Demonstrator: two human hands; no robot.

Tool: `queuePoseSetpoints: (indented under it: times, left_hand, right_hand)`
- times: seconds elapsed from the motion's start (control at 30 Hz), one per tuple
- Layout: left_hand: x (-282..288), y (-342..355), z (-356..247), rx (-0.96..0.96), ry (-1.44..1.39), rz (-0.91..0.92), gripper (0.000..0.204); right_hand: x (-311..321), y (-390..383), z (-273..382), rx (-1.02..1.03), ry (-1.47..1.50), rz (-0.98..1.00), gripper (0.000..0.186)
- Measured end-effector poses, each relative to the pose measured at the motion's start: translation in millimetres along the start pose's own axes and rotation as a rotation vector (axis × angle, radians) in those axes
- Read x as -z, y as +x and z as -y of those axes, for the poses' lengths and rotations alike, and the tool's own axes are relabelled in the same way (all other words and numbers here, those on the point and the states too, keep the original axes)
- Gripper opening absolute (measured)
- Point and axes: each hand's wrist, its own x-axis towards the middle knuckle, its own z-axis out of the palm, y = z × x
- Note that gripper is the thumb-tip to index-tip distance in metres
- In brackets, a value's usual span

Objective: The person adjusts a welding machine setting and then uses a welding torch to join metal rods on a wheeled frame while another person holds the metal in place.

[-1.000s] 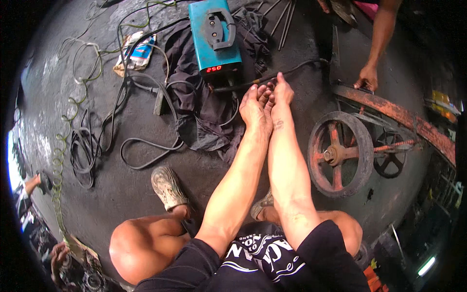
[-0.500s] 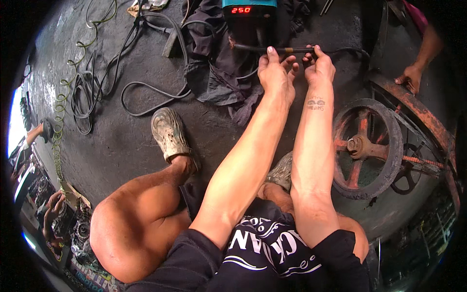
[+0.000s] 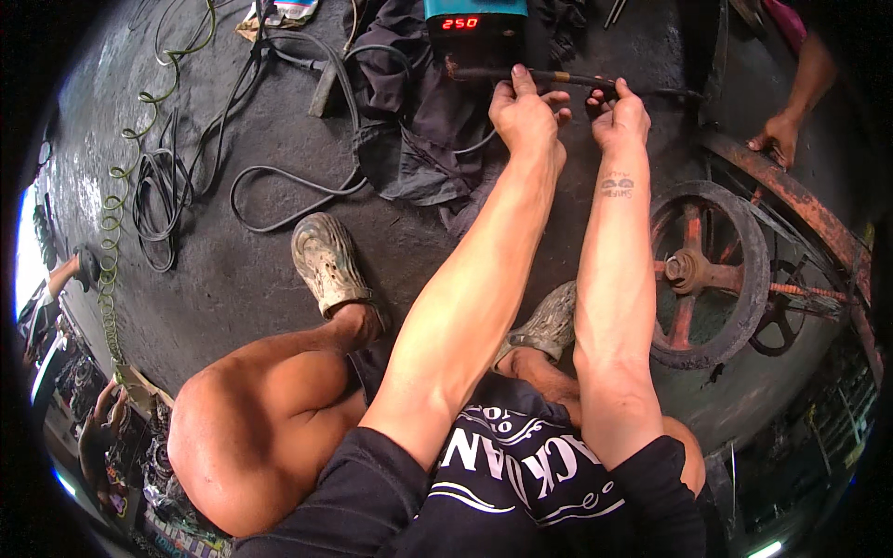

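My left hand pinches a dark cable between thumb and fingers, a short way from its rough end at the left. My right hand grips the same cable farther right, its fingers curled. A yellowish band sits on the cable between the two hands. Just beyond them stands a teal machine with a red lit display on its dark front panel, resting among crumpled dark cloth.
Coiled black cables and a green spiral hose lie left. At right is a rusty metal frame with wheels; a co-worker's hand touches it. My shoes are below. Parts and other people crowd the left rim.
My hands, close together a second ago, are now apart along the cable, the right one farther right. The whole view has shifted, leaving the machine at the top edge.
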Motion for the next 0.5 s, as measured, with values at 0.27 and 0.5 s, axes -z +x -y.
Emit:
queuePoseSetpoints:
  times: [0.27,0.5]
  left_hand:
    - [-5.3,11.0,-0.8,0.034,-0.019,-0.030,0.027]
    - [-2.9,13.5,-2.4,0.011,0.005,-0.031,0.025]
  right_hand:
    - [-0.9,7.0,-0.3,0.037,-0.002,-0.013,0.022]
    - [-7.2,7.3,-5.1,0.032,-0.034,-0.029,0.022]
